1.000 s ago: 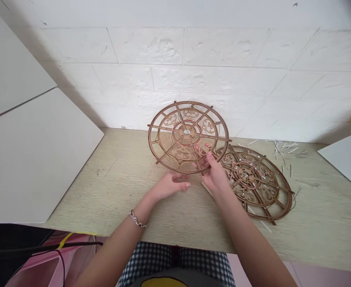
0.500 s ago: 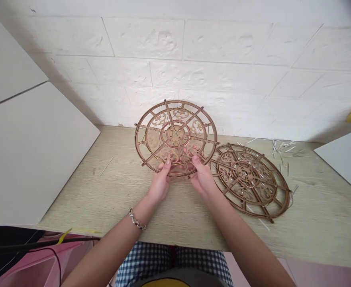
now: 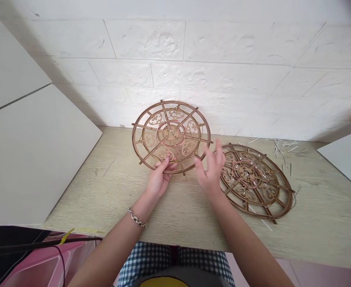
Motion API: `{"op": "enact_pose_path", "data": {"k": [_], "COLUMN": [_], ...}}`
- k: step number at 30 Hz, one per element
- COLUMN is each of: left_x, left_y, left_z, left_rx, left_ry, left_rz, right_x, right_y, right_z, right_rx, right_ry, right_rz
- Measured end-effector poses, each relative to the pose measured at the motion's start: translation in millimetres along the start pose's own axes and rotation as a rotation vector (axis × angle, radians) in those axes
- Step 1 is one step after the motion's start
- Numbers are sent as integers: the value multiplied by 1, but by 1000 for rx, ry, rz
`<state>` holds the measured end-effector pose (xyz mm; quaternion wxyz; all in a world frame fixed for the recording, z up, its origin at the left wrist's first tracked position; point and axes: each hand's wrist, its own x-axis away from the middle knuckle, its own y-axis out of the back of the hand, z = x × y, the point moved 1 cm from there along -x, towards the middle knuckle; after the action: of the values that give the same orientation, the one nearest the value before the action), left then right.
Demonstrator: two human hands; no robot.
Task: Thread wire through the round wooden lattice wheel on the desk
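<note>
Thumb in front, the rest behind the rim: the left fingers (image 3: 164,164) have a close grip on the openwork brown wheel (image 3: 175,138), and the left hand (image 3: 159,180) has it by its lower edge. Over on the other side, the right hand (image 3: 210,175) is spread wide, its fingers blurred, right beside the wheel's right edge; whether the thumb touches the rim, one cannot tell.

And the wheel itself? Tilted up to face the person, scrollwork between its spokes, thin wires (image 3: 185,134) looping about the hub. Just to the right, a second wheel (image 3: 254,175) of the same pattern lies on the bench (image 3: 175,223), partly hidden behind the right hand.

Farther out, a silvery bracelet (image 3: 136,220) circles the left wrist. White strips (image 3: 281,146) are scattered beyond the second wheel, and a lone strip (image 3: 108,166) lies off to the left. White panels (image 3: 44,159) flank the bench, a white brick-patterned wall (image 3: 175,48) rises behind, and checked trousers (image 3: 147,259) show below the front edge.
</note>
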<state>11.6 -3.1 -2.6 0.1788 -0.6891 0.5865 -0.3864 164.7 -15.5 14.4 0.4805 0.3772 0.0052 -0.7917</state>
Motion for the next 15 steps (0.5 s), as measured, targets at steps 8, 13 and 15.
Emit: {"op": "enact_pose_path", "data": {"k": [8,13,15], "left_x": [6,6,6], "left_y": [-3,-3,-2], "left_z": [1,0,0], "left_rx": [-60,-91,-92], "left_ry": [121,101,90], "left_rz": [95,113,113], "right_x": [17,10,5], "right_y": [-12,-8,-5], "right_z": [17,15,12], "right_rx": [459,432,383], "right_ry": [295,272,274], "right_rz": [102,160,261]}}
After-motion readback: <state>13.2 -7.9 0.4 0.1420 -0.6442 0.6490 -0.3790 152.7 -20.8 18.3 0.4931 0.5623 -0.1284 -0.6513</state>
